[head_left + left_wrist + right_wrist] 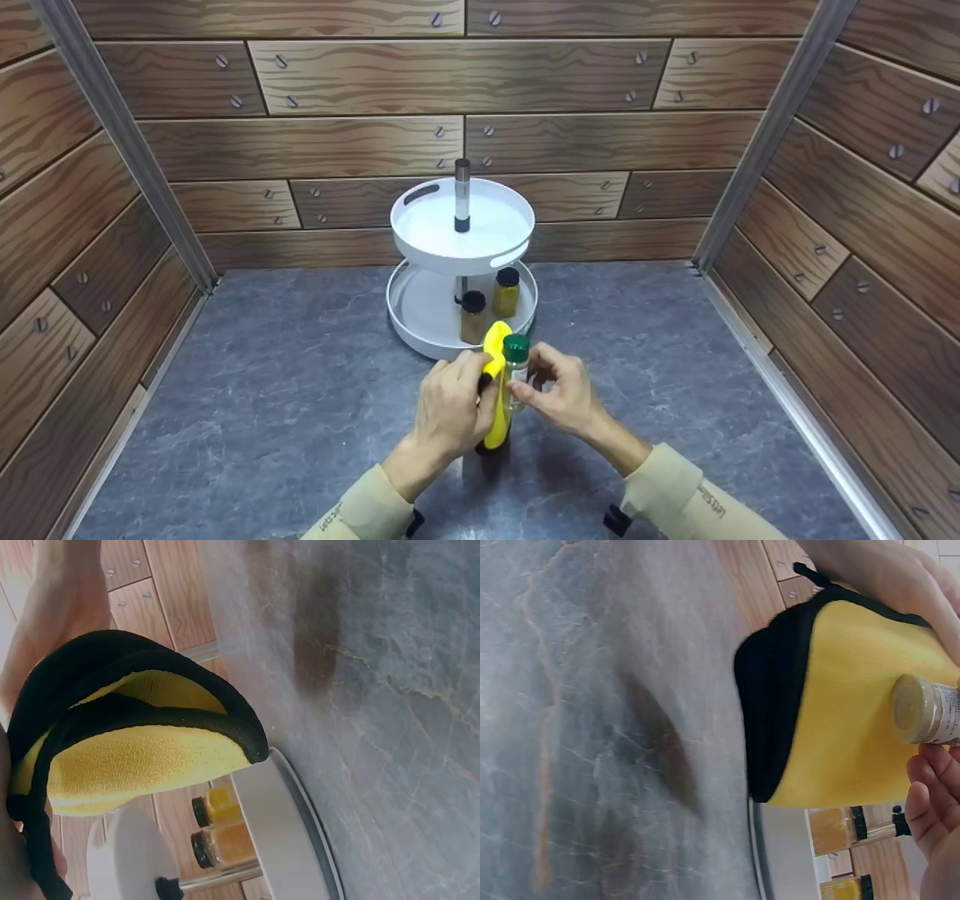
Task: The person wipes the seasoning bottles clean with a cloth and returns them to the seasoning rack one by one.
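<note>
A folded yellow cloth with black edging [496, 427] hangs from my left hand [448, 401], whose fingers and thumb pinch its upper part. My right hand [566, 390] holds a small clear spice jar with a green lid [517, 371] upright between fingers and thumb. The jar sits right beside the cloth; in the right wrist view, its pale base [913, 709] shows in front of the yellow fabric [847, 712]. Both hands are above the table, just in front of a white two-tier round stand [420, 232]. The left wrist view hides most of the left fingers behind the cloth.
On the stand's lower tray [412, 337] stand two black-lidded jars, one brownish [472, 322] and one yellow [506, 296]. A metal post [462, 195] rises through the upper tray. Wood-patterned walls [360, 146] enclose the grey marbled tabletop [285, 390] at the back and sides.
</note>
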